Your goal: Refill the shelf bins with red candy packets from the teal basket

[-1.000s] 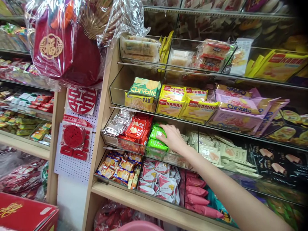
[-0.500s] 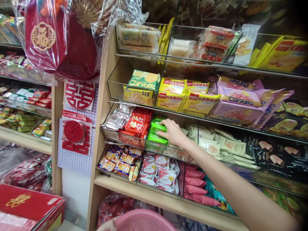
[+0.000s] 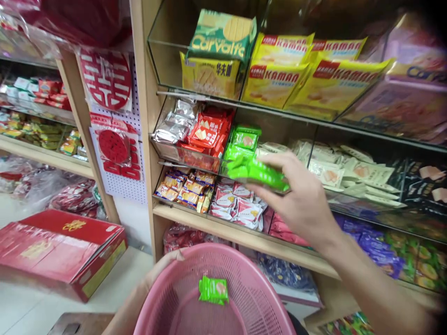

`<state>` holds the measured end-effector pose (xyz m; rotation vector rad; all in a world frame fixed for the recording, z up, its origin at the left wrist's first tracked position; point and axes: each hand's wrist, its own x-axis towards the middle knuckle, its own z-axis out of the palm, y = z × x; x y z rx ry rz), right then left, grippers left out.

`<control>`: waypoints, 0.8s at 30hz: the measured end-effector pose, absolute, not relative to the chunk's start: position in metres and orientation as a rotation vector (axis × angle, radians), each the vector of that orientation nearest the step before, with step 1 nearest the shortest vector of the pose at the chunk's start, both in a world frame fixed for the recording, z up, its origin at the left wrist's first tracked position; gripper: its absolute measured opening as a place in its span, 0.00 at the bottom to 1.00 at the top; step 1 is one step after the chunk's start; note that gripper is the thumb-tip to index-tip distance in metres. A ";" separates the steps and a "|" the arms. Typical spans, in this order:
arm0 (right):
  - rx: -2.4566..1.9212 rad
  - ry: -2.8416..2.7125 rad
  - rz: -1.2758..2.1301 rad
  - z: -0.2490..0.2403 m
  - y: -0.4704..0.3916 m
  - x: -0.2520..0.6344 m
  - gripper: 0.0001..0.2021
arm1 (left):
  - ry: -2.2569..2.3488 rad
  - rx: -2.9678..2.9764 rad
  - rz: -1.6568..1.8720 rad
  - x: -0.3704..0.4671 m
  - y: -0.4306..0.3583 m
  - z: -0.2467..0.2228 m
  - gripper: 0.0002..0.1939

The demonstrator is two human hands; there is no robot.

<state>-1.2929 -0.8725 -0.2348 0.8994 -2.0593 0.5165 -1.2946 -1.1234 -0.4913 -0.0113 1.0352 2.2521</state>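
Right hand (image 3: pixel 300 200) pinches blurred green packets (image 3: pixel 260 171) above the pink basket (image 3: pixel 251 298). Left hand (image 3: pixel 164 265), mostly hidden, grips the basket's rim; one green packet (image 3: pixel 213 290) inside.

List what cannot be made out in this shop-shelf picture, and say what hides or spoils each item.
Head view only:
- Green packets in the right hand: motion blur; count and print unreadable.
- Left hand: mostly hidden behind the pink basket rim; its grip cannot be seen.
- Purple packs, top right: blurred and cut by the edge.
- Green packet in the basket: label too small.
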 end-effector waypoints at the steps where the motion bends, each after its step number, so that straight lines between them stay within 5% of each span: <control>1: 0.927 -2.128 0.604 -0.253 -0.873 -1.283 0.16 | 1.009 -0.015 2.275 -1.295 -1.122 -0.490 0.22; 13: 0.850 -2.832 1.940 -0.487 -0.875 -1.299 0.13 | 0.847 -0.065 2.180 -1.301 -1.130 -0.504 0.25; 24: 0.821 -2.975 1.973 -0.526 -0.873 -1.315 0.15 | 0.894 -0.087 2.211 -1.301 -1.131 -0.507 0.24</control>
